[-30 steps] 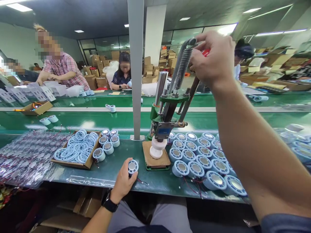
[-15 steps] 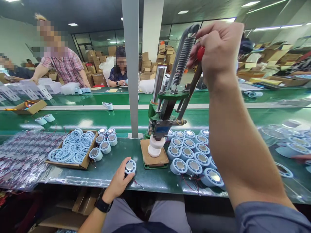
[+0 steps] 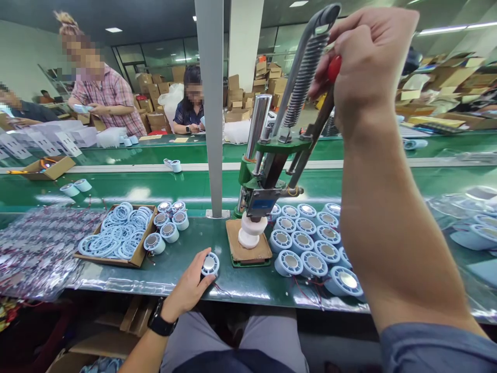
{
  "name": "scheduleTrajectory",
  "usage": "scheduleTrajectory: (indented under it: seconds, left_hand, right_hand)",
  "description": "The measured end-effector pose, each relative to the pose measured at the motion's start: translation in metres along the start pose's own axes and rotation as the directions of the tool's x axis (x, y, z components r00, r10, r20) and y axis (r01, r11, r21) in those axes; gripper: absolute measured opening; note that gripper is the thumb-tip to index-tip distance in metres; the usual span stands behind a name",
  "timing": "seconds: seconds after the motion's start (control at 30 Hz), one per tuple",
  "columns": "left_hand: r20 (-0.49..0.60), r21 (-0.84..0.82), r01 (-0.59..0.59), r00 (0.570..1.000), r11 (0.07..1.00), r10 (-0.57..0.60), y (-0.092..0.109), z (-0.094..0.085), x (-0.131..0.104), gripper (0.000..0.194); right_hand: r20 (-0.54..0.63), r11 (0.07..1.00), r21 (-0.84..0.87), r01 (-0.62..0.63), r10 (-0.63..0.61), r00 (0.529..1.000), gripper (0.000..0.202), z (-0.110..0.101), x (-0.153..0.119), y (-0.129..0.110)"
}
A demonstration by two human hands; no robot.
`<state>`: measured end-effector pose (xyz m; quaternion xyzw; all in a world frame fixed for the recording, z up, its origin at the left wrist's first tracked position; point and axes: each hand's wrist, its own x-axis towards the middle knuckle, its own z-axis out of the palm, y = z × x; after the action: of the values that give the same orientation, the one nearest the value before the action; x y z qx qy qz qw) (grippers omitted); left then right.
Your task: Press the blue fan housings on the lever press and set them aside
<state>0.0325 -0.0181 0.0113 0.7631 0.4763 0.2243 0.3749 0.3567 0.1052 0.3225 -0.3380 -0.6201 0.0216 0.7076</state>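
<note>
My left hand [image 3: 186,290] is closed around a round light-blue housing [image 3: 210,263] with a silver disc in its middle, resting on the green bench. Thin wires trail from the housing. High on the right, my right hand [image 3: 370,62] grips the red-knobbed lever [image 3: 334,69] of a green hand press [image 3: 264,199]. Below the press's ram sits a white round pressing head [image 3: 254,225], just above a white round base piece [image 3: 247,240] on a cardboard pad [image 3: 235,243]. No blue housing lies under the ram.
Several similar housings [image 3: 302,241] stand in rows right of the press, and a smaller group [image 3: 170,232] stands left. A cardboard tray [image 3: 139,255] holds blue rings [image 3: 120,233]. Wired parts [image 3: 42,248] cover the left end. A grey post [image 3: 212,103] rises behind; co-workers sit and stand across the line.
My right hand and the lever appear slightly higher and farther right, partly as the view shifts. My left hand stays on the housing. A co-worker across the line has lifted a light-blue item.
</note>
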Motion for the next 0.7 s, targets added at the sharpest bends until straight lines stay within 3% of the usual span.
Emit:
scheduleTrajectory:
  seconds: [0.13,0.3,0.4,0.5,0.7]
  left_hand:
    - [-0.017,-0.021,0.006,1.0,1.0,-0.006,-0.006,0.005,-0.002,0.059]
    - [-0.162,-0.122,0.015,0.986,0.992,-0.035,-0.004,0.011,0.006,0.056]
    - [-0.24,-0.231,0.03,0.967,0.973,-0.087,0.014,0.011,0.031,0.055]
    - [-0.292,-0.333,-0.042,0.955,0.942,-0.061,0.039,0.013,0.067,0.057]
    - [-0.213,-0.512,-0.167,0.975,0.843,0.063,0.07,0.037,0.123,0.058]
  right_hand:
    - [-0.006,0.999,-0.035,-0.011,0.011,1.0,0.025,0.001,0.0,-0.002]
    - [-0.025,0.997,-0.062,-0.039,0.037,0.999,0.025,0.002,0.002,-0.002]
    - [-0.011,0.994,-0.094,-0.056,0.055,0.998,0.027,0.001,0.002,-0.003]
    - [-0.006,0.986,-0.137,-0.098,0.098,0.995,0.027,0.0,0.001,-0.007]
    - [0.006,0.973,-0.191,-0.132,0.136,0.991,0.028,-0.001,-0.003,-0.012]
